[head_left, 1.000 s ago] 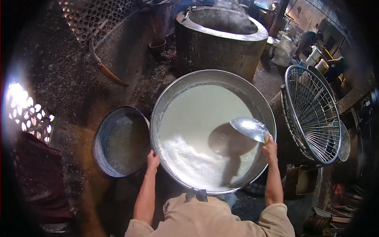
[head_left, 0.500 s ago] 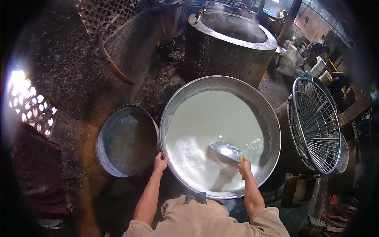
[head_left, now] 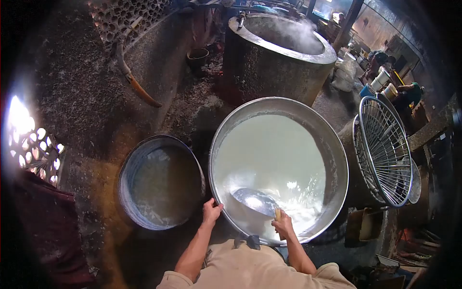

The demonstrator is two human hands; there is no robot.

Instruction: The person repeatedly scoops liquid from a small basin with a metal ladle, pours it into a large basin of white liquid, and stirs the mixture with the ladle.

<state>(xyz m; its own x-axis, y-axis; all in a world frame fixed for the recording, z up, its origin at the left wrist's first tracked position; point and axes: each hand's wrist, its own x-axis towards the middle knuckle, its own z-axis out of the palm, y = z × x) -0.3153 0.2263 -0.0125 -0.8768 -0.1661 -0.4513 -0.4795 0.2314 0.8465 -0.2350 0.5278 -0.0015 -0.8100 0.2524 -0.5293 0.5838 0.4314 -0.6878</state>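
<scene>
A wide metal basin stands in front of me, holding a pale, milky liquid. At its lower left, my left hand grips the rim with closed fingers. My right hand is wrapped round the short wooden handle of a broad metal ladle. The ladle's bowl lies tilted at the liquid's surface, in the near part of the basin; its lower side is partly hidden by the liquid. Left of the basin is a smaller metal tub with murky liquid in it.
Behind the basin rises a large round vat, steaming. A wire-frame strainer basket leans at the right. A curved wooden-handled tool is at the left wall. Firewood lies lower right. Far right, a person is bent near buckets.
My right hand has drawn the ladle leftward and nearer to me through the liquid. The foam patch on the left has dispersed. My left hand stays on the rim; the view has shifted slightly.
</scene>
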